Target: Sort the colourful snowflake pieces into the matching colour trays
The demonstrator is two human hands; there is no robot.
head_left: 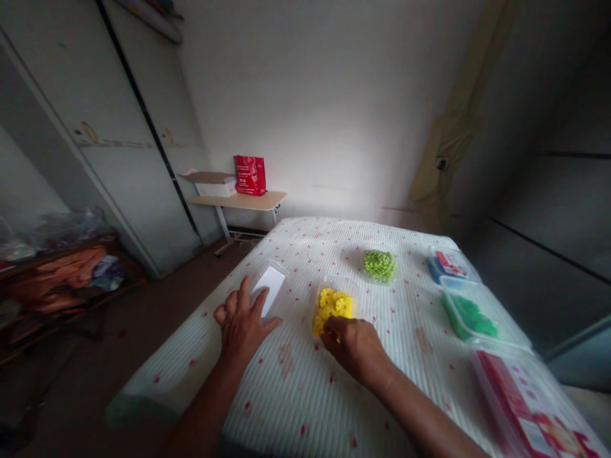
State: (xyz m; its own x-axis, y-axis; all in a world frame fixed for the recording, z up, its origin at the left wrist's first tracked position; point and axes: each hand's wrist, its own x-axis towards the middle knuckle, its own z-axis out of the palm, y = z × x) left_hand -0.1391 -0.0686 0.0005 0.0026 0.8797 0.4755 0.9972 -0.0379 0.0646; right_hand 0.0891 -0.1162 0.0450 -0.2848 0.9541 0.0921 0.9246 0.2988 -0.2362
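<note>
My left hand (243, 321) has its fingers spread over the near end of a clear plastic tray with a white card-like piece (270, 286) in it. My right hand (356, 346) reaches into the near side of a clear container (354, 291) of yellow flower-shaped pieces (334, 305). Its fingers are pinched together, and what they hold, if anything, is hidden. Farther back lies another clear container holding bright green pieces (379, 264).
Along the bed's right edge are a clear box with blue contents (442, 270), a box of green pieces (472, 318) and a large red-labelled box (534, 401). A small table (258, 200) by the wall bears a red bag (249, 175) and a white box (214, 184).
</note>
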